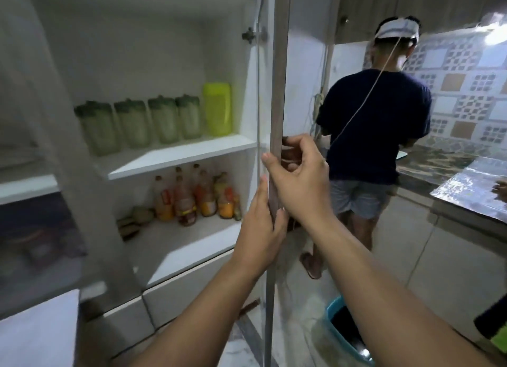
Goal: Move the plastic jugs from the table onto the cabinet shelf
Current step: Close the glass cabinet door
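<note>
Several pale green plastic jugs point(162, 121) with dark green lids stand in a row on the white cabinet shelf point(175, 158), and a yellow-green jug point(218, 108) stands at the row's right end. The cabinet door point(277, 92) is seen edge-on right of the shelf. My left hand point(259, 229) grips the door's edge low down. My right hand point(297, 174) wraps around the same edge a little higher, fingers curled behind it. Neither hand holds a jug.
Sauce bottles point(197, 196) crowd the lower shelf. A second door panel point(55, 147) stands at the left. A person in a dark shirt point(375, 125) stands with their back to me at the counter point(466, 185). A blue bucket point(348, 331) sits on the floor.
</note>
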